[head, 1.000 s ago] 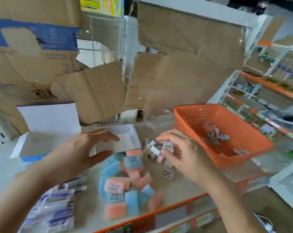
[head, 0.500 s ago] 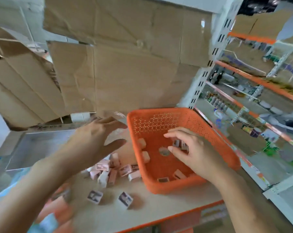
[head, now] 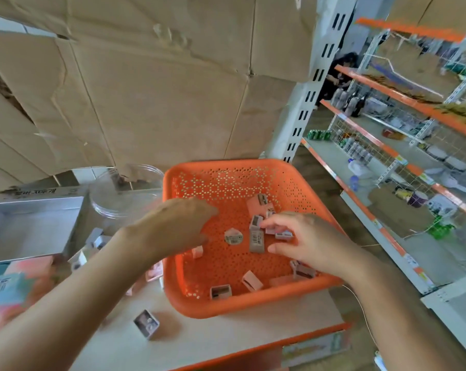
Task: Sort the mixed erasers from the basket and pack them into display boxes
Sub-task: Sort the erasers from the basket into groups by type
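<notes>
An orange perforated basket [head: 253,303] stands on the shelf board, with several small pink and grey erasers scattered in it. Among them are a round one [head: 233,236] and a long grey one [head: 256,241]. My left hand [head: 173,226] reaches over the basket's left rim, fingers stretched out above the bottom and holding nothing. Inside the basket on the right, my right hand [head: 304,242] has its fingers and thumb curled round a small eraser [head: 283,234]. An open grey display box [head: 31,226] sits at the left.
A clear round plastic tub [head: 124,188] stands between box and basket. Loose small erasers [head: 146,324] lie on the board, and bigger pink and blue ones [head: 9,287] at the left edge. Cardboard [head: 159,103] covers the back. A white shelf upright [head: 306,103] and stocked shelves are at right.
The view has swung right from the eraser pile to the basket. Both hands have moved into the basket, and my right hand's fingers have closed round a small eraser.
</notes>
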Action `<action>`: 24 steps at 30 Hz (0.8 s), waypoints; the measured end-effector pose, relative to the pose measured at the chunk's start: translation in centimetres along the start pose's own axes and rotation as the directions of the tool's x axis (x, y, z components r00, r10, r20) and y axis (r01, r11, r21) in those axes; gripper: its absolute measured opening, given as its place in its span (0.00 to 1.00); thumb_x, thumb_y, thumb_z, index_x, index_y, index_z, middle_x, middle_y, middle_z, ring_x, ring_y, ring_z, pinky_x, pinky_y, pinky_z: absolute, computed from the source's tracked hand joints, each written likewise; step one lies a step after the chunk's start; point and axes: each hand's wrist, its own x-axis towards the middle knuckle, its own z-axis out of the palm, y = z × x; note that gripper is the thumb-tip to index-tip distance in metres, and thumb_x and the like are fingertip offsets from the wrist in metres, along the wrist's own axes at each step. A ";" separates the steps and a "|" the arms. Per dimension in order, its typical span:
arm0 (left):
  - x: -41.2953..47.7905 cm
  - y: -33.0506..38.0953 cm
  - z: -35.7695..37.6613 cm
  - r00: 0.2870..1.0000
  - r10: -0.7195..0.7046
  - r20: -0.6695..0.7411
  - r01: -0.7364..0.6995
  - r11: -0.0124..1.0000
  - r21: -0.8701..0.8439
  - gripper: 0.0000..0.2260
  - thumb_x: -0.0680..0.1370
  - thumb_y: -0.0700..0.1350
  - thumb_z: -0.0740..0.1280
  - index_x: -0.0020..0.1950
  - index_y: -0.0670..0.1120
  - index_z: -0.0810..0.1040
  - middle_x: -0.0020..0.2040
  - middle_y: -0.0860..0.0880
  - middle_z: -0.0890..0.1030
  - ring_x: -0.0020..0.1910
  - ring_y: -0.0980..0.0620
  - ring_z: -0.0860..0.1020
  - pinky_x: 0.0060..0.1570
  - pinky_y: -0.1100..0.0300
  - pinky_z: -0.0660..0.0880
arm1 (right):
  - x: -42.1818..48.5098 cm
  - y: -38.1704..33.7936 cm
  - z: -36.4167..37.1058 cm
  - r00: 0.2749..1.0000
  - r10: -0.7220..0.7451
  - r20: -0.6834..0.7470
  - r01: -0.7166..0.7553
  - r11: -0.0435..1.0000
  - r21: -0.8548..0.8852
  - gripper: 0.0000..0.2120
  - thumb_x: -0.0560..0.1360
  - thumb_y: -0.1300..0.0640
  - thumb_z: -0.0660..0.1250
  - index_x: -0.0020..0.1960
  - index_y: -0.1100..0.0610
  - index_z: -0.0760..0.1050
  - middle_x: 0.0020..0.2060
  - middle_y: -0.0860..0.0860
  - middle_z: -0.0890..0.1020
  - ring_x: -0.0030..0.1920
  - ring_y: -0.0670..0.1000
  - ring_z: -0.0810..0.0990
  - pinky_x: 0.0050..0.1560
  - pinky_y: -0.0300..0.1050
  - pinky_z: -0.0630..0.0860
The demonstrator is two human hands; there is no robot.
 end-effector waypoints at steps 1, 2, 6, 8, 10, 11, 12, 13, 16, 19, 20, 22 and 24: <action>0.3 -0.2 0.1 1.000 -0.008 0.025 0.007 1.000 0.026 0.21 0.76 0.51 0.64 0.68 0.53 0.67 0.65 0.54 0.72 0.63 0.55 0.70 0.59 0.62 0.64 | 0.1 0.0 0.0 1.000 0.003 0.028 -0.003 1.000 0.003 0.19 0.72 0.54 0.70 0.62 0.48 0.74 0.55 0.40 0.76 0.53 0.40 0.75 0.48 0.25 0.68; 0.6 -0.4 0.2 0.999 -0.012 0.038 0.010 0.999 0.045 0.22 0.76 0.50 0.65 0.69 0.52 0.66 0.65 0.54 0.71 0.64 0.55 0.69 0.60 0.62 0.63 | 0.3 0.0 0.0 0.998 0.009 0.056 -0.009 1.000 0.005 0.20 0.72 0.54 0.71 0.63 0.48 0.74 0.57 0.42 0.77 0.54 0.42 0.75 0.52 0.30 0.70; 1.1 -1.1 0.3 0.995 -0.029 0.091 0.018 0.993 0.121 0.24 0.75 0.49 0.66 0.69 0.50 0.65 0.67 0.53 0.70 0.67 0.54 0.67 0.62 0.61 0.62 | 1.2 -0.3 0.3 0.986 -0.031 0.165 0.034 0.999 -0.017 0.19 0.72 0.54 0.71 0.61 0.44 0.75 0.57 0.44 0.79 0.53 0.42 0.76 0.58 0.43 0.72; 1.5 -1.1 0.2 0.987 -0.043 0.155 0.022 0.991 0.133 0.26 0.72 0.50 0.70 0.68 0.50 0.67 0.64 0.53 0.72 0.65 0.53 0.69 0.61 0.59 0.66 | 1.8 -0.6 0.5 0.975 -0.056 0.214 0.067 0.997 -0.044 0.20 0.72 0.55 0.71 0.62 0.44 0.75 0.58 0.42 0.79 0.52 0.39 0.74 0.57 0.38 0.70; 1.9 -1.0 0.0 0.971 -0.047 0.232 0.014 0.990 0.143 0.29 0.68 0.52 0.73 0.66 0.51 0.69 0.61 0.53 0.74 0.62 0.51 0.72 0.57 0.58 0.70 | 2.4 -0.8 0.5 0.972 -0.065 0.224 0.075 0.997 -0.034 0.20 0.72 0.56 0.71 0.63 0.46 0.75 0.57 0.43 0.79 0.53 0.40 0.75 0.56 0.36 0.70; 2.2 -1.0 0.0 0.962 -0.054 0.268 0.009 0.986 0.165 0.30 0.66 0.54 0.74 0.66 0.51 0.69 0.61 0.53 0.74 0.61 0.51 0.72 0.55 0.58 0.70 | 2.6 -0.8 0.5 0.974 -0.066 0.219 0.074 0.997 -0.027 0.20 0.72 0.55 0.71 0.63 0.47 0.74 0.57 0.44 0.79 0.54 0.41 0.76 0.57 0.37 0.70; 2.4 -1.0 0.0 0.954 -0.064 0.294 0.007 0.982 0.189 0.30 0.65 0.57 0.74 0.64 0.51 0.70 0.59 0.53 0.74 0.60 0.50 0.73 0.53 0.58 0.70 | 2.8 -0.8 0.6 0.975 -0.065 0.214 0.072 0.997 -0.026 0.20 0.72 0.55 0.71 0.63 0.47 0.74 0.57 0.45 0.79 0.54 0.42 0.76 0.57 0.38 0.71; 2.6 -1.0 0.0 0.947 -0.074 0.311 0.007 0.977 0.213 0.30 0.64 0.59 0.75 0.62 0.51 0.72 0.58 0.52 0.76 0.58 0.50 0.74 0.52 0.58 0.71 | 2.8 -0.6 0.6 0.975 -0.064 0.211 0.071 0.997 -0.029 0.20 0.72 0.54 0.71 0.63 0.47 0.74 0.56 0.45 0.79 0.54 0.42 0.76 0.56 0.39 0.71; 3.2 -1.1 0.4 0.933 -0.098 0.345 0.007 0.967 0.255 0.29 0.62 0.62 0.74 0.58 0.50 0.75 0.54 0.52 0.79 0.53 0.49 0.76 0.53 0.55 0.74 | 2.9 -0.1 1.0 0.976 -0.056 0.211 0.064 0.997 -0.033 0.20 0.72 0.53 0.71 0.63 0.46 0.75 0.55 0.46 0.80 0.53 0.44 0.77 0.56 0.42 0.72; 3.6 -1.2 0.8 0.928 -0.107 0.357 0.018 0.970 0.244 0.25 0.64 0.60 0.73 0.57 0.50 0.76 0.52 0.52 0.79 0.52 0.49 0.77 0.53 0.54 0.75 | 2.8 0.2 1.2 0.976 -0.038 0.216 0.037 0.999 0.007 0.19 0.71 0.54 0.72 0.61 0.46 0.75 0.53 0.47 0.81 0.51 0.44 0.78 0.56 0.46 0.73; 3.7 -1.3 0.8 0.930 -0.096 0.354 0.015 0.974 0.224 0.24 0.65 0.59 0.73 0.57 0.50 0.76 0.52 0.52 0.79 0.52 0.49 0.77 0.53 0.53 0.75 | 2.8 0.3 1.2 0.975 -0.040 0.219 0.037 0.999 0.015 0.19 0.71 0.54 0.72 0.61 0.46 0.76 0.53 0.47 0.81 0.51 0.44 0.78 0.56 0.46 0.73; 3.8 -1.4 0.8 0.934 -0.067 0.350 0.002 0.983 0.181 0.24 0.66 0.56 0.73 0.58 0.50 0.75 0.54 0.52 0.79 0.53 0.49 0.77 0.53 0.52 0.75 | 2.9 0.3 1.2 0.974 -0.044 0.221 0.042 0.999 0.013 0.19 0.71 0.54 0.72 0.61 0.46 0.76 0.53 0.46 0.81 0.51 0.43 0.78 0.56 0.45 0.73; 3.9 -1.3 0.6 0.928 -0.041 0.371 -0.014 0.989 0.145 0.23 0.67 0.55 0.73 0.59 0.51 0.74 0.55 0.53 0.78 0.54 0.50 0.76 0.54 0.52 0.74 | 2.9 0.2 1.2 0.973 -0.043 0.227 0.040 0.999 0.016 0.19 0.71 0.54 0.72 0.61 0.46 0.75 0.53 0.45 0.81 0.50 0.43 0.78 0.55 0.44 0.73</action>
